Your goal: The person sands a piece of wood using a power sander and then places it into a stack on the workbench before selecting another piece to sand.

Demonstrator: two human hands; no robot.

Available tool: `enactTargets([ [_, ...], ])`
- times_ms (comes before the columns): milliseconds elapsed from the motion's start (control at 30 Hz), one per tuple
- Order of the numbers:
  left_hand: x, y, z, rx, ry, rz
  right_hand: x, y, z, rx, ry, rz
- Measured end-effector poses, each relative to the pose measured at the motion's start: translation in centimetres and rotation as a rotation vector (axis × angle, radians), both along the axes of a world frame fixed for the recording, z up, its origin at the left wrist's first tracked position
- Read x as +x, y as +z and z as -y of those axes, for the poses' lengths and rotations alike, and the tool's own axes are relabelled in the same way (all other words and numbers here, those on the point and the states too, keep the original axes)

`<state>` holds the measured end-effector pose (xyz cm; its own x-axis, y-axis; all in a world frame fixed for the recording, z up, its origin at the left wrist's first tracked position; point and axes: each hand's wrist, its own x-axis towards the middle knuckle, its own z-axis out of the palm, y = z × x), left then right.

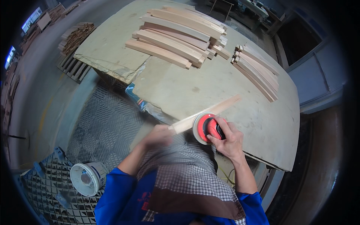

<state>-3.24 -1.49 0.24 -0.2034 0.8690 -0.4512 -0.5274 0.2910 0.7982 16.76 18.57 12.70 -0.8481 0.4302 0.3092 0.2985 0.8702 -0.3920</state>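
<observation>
L hand (159, 135), a bit blurred, pinches near end of wood strip (226, 104); its long axis runs fwd-right from there. R hand (230, 141), curled round sander (205, 126), is nearer strip's mid.

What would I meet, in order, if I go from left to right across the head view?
White bucket → left hand → red sander → smaller stack of wooden strips.

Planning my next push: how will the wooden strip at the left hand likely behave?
The wooden strip is probably stiff: it runs without visible sag from the left hand to its far end. It is likely light, being slim bare wood. With no clamp visible, it may slide or pivot.
</observation>
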Motion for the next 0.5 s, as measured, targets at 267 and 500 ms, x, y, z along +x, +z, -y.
enactTargets([
  [267, 1.5, 0.7, 0.2, -0.037, 0.006, -0.295, -2.8, 1.6, 1.7, 0.022, 0.214, 0.169],
  [500, 3.2, 1.5, 0.4, 0.289, 0.14, -0.963, -6.5, 4.3, 0.1, -0.008, 0.169, 0.34],
])
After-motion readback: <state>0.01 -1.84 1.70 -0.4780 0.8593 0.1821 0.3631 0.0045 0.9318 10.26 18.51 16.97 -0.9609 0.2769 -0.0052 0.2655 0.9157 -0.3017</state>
